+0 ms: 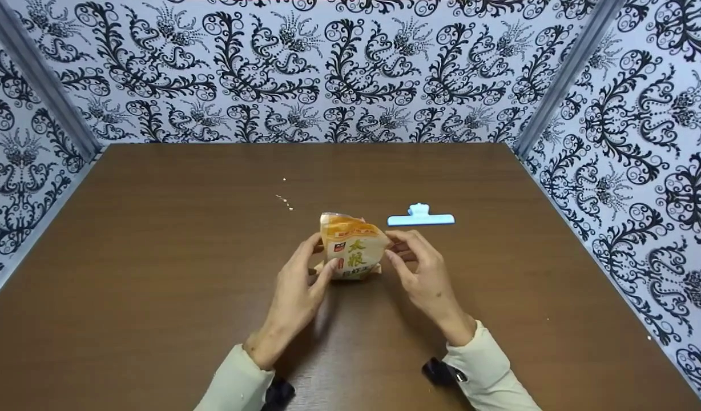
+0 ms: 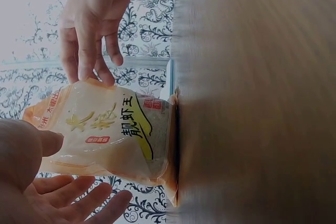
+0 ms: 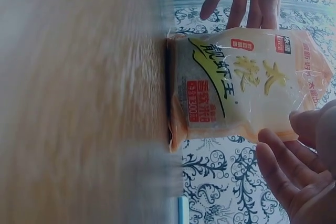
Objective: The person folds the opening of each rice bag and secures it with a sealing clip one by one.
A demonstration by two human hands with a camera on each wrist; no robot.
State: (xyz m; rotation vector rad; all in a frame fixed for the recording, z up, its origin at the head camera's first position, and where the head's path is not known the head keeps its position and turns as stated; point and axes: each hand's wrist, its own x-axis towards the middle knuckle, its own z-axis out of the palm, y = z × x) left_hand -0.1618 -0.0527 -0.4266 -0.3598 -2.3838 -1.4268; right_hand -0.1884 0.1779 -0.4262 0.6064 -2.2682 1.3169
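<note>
An upright plastic rice bag (image 1: 356, 251), cream with orange edges and printed characters, stands on the table between both hands; its upper part is bent. At its left side is the left hand (image 1: 296, 285), thumb on the front face and fingers round the side edge, partly hidden behind it. The right hand (image 1: 427, 277) holds the opposite edge near the top between thumb and fingers. In the left wrist view the bag (image 2: 110, 124) shows its front, its base on the tabletop. The right wrist view shows the bag (image 3: 247, 82) with the right thumb against its front.
A light blue sealing clip (image 1: 420, 217) lies on the brown table (image 1: 185, 240), behind and right of the bag. Small pale crumbs (image 1: 285, 201) are scattered behind the bag to the left. Patterned panels (image 1: 327, 68) stand along the back and sides.
</note>
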